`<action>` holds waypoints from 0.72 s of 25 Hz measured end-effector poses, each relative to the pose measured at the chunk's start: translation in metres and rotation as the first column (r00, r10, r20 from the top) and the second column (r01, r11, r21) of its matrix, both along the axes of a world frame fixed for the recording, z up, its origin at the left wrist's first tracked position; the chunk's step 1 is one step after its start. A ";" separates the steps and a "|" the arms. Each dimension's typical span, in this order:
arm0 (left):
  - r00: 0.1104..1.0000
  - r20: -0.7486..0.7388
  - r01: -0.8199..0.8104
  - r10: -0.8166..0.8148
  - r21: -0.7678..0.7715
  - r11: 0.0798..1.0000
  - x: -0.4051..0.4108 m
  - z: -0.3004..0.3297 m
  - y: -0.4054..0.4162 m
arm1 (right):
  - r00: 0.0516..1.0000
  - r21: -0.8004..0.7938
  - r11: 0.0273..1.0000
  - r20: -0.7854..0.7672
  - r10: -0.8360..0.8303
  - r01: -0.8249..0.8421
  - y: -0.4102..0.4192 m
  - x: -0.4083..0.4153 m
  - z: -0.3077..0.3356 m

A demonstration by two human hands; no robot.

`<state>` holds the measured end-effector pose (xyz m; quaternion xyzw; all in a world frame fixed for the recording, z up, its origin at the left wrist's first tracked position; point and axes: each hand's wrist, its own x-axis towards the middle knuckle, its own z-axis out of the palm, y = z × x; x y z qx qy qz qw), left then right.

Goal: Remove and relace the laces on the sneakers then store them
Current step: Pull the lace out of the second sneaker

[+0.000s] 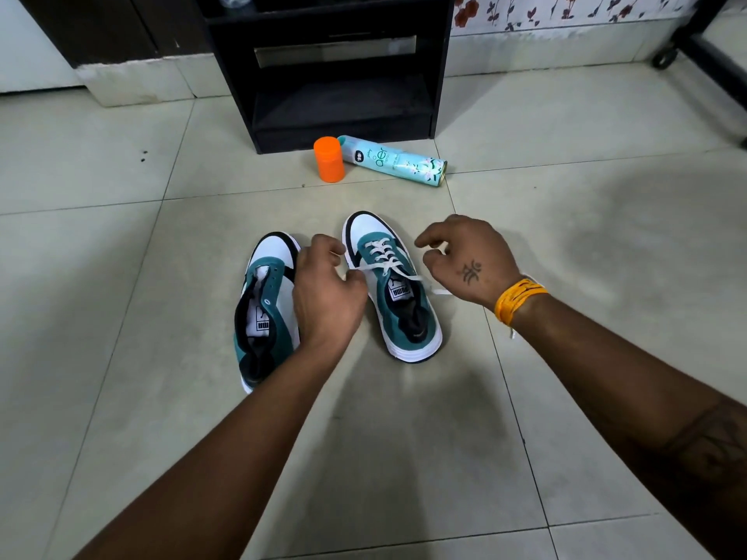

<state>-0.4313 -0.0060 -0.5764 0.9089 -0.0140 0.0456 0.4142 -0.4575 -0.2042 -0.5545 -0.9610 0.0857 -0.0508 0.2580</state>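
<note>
Two "PUMA"-labelled sneakers (388, 284), "aer" can (394, 160)

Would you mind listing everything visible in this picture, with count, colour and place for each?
right sneaker: 1, teal, white and black, on the floor tiles, centre, white lace threaded through it
left sneaker: 1, same colours, beside the other, no lace visible in its eyelets
lace: 1, white, ends pulled out to both sides of the right sneaker
spray can: 1, pale teal, lying on its side in front of the shelf
orange cap: 1, standing by the can's nozzle end
shelf unit: 1, black, against the wall
floor: pale tiles
wristband: 1, yellow-orange, on the right wrist
left hand: 1, fingers curled at the lace's left end
right hand: 1, fingers curled over the lace's right end
</note>
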 end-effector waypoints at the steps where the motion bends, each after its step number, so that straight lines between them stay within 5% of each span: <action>1: 0.999 0.028 0.035 -0.034 -0.029 0.999 -0.004 0.002 -0.007 | 0.999 0.065 0.997 0.022 0.047 -0.049 0.004 0.004 0.000; 5: 0.989 -0.117 0.076 -0.091 -0.124 0.989 -0.010 0.002 -0.021 | 0.997 0.261 0.962 0.037 0.070 -0.077 0.017 0.001 -0.016; 9: 0.986 -0.099 0.128 -0.136 -0.088 0.988 -0.018 0.004 -0.021 | 0.996 0.314 0.948 0.084 0.026 -0.051 0.015 -0.017 -0.025; 15: 0.985 -0.089 0.149 -0.150 -0.025 0.989 -0.017 0.006 -0.025 | 0.982 0.219 0.973 0.184 0.030 -0.071 0.023 -0.022 -0.025; 18: 0.958 -0.281 -0.035 -0.050 -0.292 0.956 -0.007 -0.001 -0.026 | 0.989 0.237 0.971 0.130 -0.072 0.039 0.028 -0.018 -0.028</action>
